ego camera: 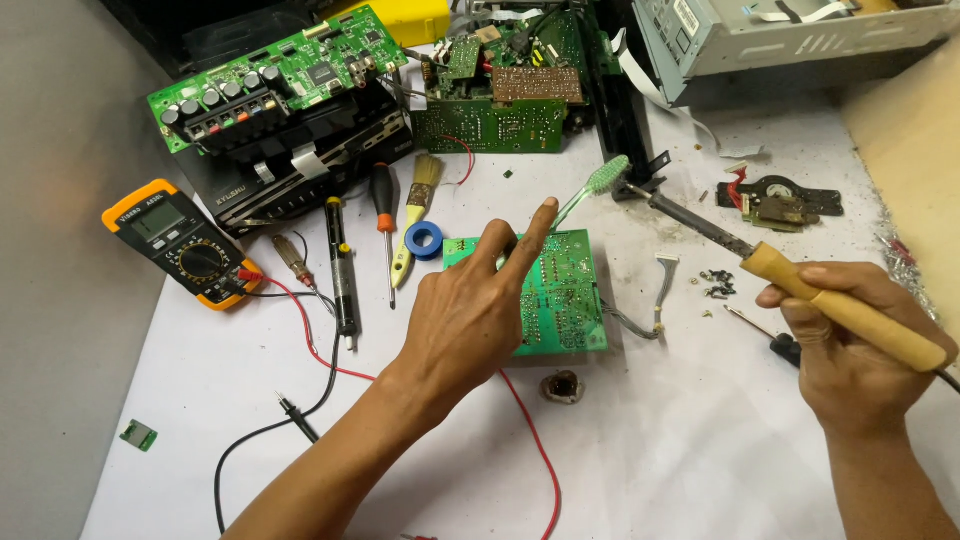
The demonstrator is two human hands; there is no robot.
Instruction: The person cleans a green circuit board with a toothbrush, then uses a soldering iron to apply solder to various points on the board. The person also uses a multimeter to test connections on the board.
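My left hand (470, 315) hovers over a green circuit board (565, 300) lying solder side up on the white table. Its index finger points up and away. It grips the handle of a green toothbrush (603, 180), whose bristle head sticks out beyond the board's far edge. My right hand (850, 345) is closed on the wooden handle of a soldering iron (800, 285). The iron's metal shaft points up and left, and its tip (634, 188) ends near the toothbrush head. A grey ribbon cable (655, 300) trails from the board's right side.
A yellow multimeter (185, 245) with red and black leads (320, 345) sits at the left. Screwdrivers (385, 225), a paintbrush (418, 205), a black pump tool (342, 275) and blue tape (426, 240) lie nearby. Other boards (290, 75), a metal chassis (780, 35), loose screws (717, 283) and a small round tin (563, 386) surround them.
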